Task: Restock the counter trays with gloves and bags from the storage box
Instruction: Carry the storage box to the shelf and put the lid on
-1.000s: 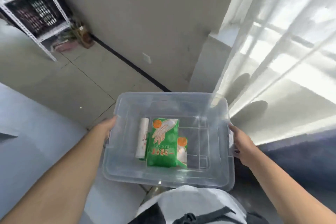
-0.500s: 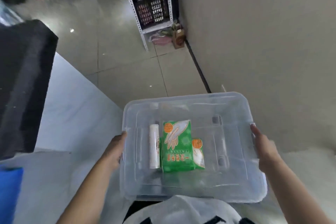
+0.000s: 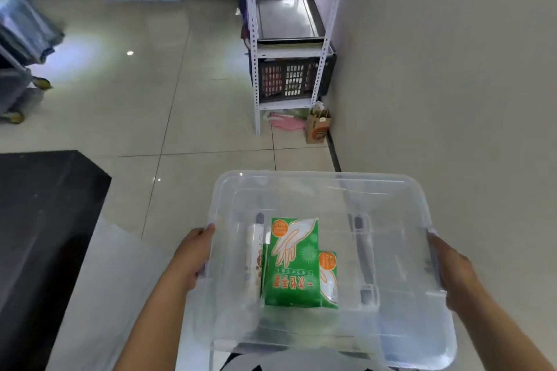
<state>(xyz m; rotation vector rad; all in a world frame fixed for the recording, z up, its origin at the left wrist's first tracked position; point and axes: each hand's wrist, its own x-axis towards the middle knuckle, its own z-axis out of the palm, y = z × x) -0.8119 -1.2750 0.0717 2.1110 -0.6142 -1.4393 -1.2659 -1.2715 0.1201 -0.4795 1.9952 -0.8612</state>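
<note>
Now you're turning away from the window wall toward the counter [image 3: 45, 220], left hand [image 3: 193, 256] and right hand [image 3: 452, 274] gripping the box [image 3: 391, 250]. Gloves [image 3: 297, 265] and bag roll [image 3: 253, 259] are riding inside, so nothing's restocked yet.

A single head-worn, wide-angle view is provided; no second view is available for overlap. The scene is seen from above, the camera being directed forward and steeply downward. The nearest field is filled by the clear storage box [image 3: 331, 187], held close below the lens by the left hand [image 3: 193, 259] and right hand [image 3: 455, 274], both forearms entering from the bottom edge. The tiled floor [image 3: 150, 99] occupies the middle field, while a white shelf rack [image 3: 254, 69] against the wall [image 3: 452, 69] is seen farther off at the top. Straight lines are bowed towards the edges.
</note>
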